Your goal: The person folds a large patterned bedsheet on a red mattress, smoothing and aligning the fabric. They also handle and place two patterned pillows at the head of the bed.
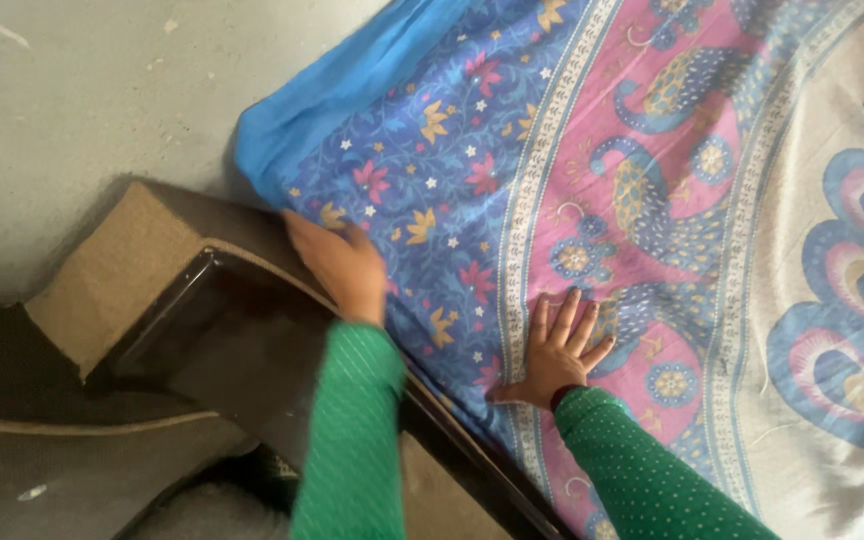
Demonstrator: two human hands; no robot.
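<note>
At the bed's corner, head view: a patterned bedsheet [592,200], blue floral border, pink paisley band, beige centre, lies spread over the mattress. The left hand [337,265] rests at the sheet's edge by the corner, fingers curled down over the side; whether they pinch fabric cannot be told. The right hand [557,350] lies flat on the pink band, fingers spread, grasping nothing. A dark wooden bed frame [242,340] runs just beside the left hand, grey floor [72,100] beyond. Both green sleeves are cut off at the bottom edge; the sheet's far side runs out of frame.
</note>
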